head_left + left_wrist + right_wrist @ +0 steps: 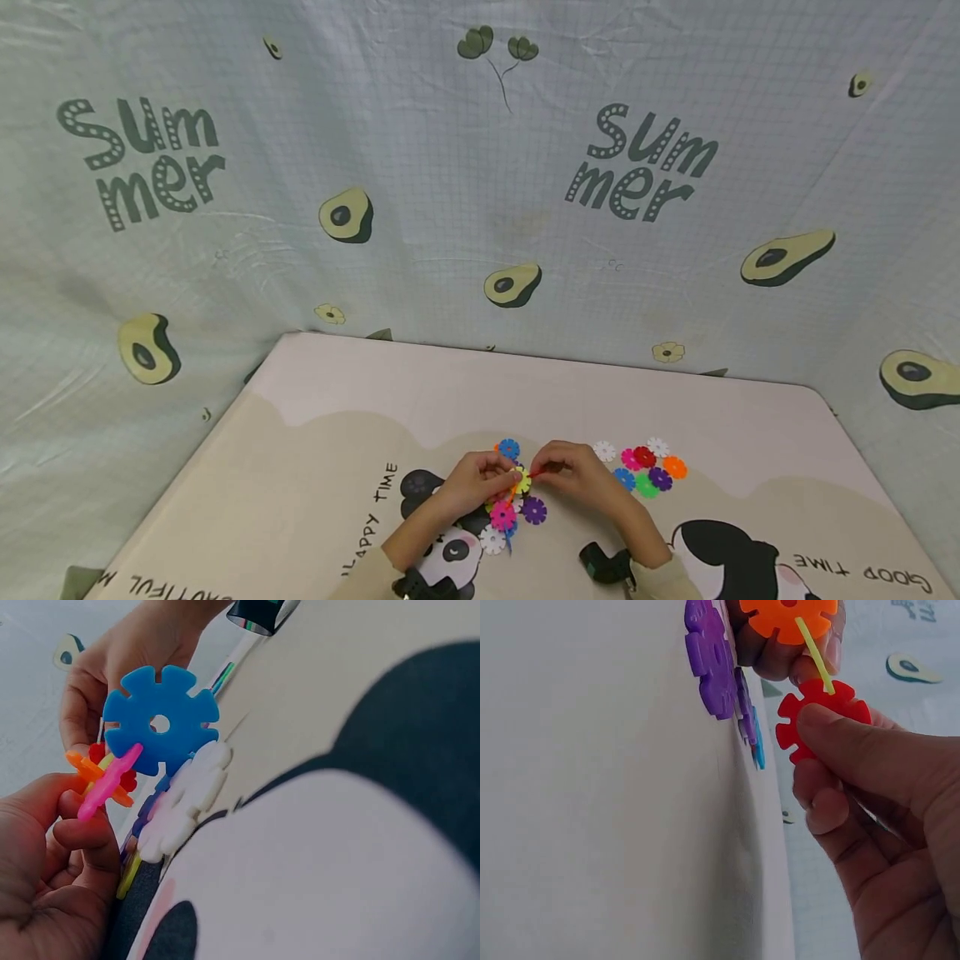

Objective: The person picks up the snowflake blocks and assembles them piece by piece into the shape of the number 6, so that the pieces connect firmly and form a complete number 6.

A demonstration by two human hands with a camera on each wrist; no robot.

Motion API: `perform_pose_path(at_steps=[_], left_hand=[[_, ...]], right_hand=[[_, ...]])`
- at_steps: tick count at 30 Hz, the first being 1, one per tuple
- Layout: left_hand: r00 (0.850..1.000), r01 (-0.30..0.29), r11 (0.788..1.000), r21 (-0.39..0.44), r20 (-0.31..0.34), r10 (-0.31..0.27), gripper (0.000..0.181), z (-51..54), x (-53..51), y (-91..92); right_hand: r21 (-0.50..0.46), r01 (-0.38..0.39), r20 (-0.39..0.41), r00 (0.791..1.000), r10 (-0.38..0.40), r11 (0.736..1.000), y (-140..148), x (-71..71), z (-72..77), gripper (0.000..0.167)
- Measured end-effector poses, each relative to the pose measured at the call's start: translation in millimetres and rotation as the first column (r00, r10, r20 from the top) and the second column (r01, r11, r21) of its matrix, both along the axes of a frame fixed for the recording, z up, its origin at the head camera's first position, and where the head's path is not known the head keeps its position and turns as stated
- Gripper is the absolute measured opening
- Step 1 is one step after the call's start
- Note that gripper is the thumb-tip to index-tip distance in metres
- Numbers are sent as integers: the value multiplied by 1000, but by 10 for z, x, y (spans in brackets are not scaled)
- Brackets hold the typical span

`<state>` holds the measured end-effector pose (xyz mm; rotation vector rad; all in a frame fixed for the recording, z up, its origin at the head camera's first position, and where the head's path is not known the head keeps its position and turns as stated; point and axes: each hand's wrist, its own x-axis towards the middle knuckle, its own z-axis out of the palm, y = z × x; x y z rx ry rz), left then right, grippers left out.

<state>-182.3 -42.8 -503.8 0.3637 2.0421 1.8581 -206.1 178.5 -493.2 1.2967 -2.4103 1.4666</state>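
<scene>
Before me, both hands meet over a cluster of notched, flower-shaped plastic discs. My left hand (478,483) pinches joined discs, among them an orange disc (784,622) and a yellow disc (523,481). Thumb and fingers of my right hand (576,472) pinch a red disc (849,706), whose edge meets the yellow disc, seen edge-on in the right wrist view. A pink disc (109,783) crosses the orange one. Around and below the hands are a blue disc (135,712), a white disc (492,539) and a purple disc (534,511). Fingers hide part of the joints.
Several loose discs, including an orange disc (674,467) and a green disc (646,486), lie right of my right hand. Cartoon pandas and lettering are printed on the pale tabletop (300,475). A patterned curtain (420,167) hangs behind the table.
</scene>
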Motion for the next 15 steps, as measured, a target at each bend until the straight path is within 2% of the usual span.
perform_pose_path(at_steps=[5,9,12,15], left_hand=[[1000,12,1000,-12,-8,-12,23,10,8,-17],[1000,9,1000,-10,-15,-9,22,35,7,-25],[1000,4,1000,1,17,-4,21,55,10,-25],[998,-1,1000,20,65,0,21,59,12,-25]], right_hand=[[7,-15,-108,994,15,1000,-32,3,14,17],[25,-15,-145,989,19,1000,-53,14,55,19],[29,2,-117,993,2,1000,-54,24,66,17],[-10,16,-38,999,-17,1000,-35,34,50,16]])
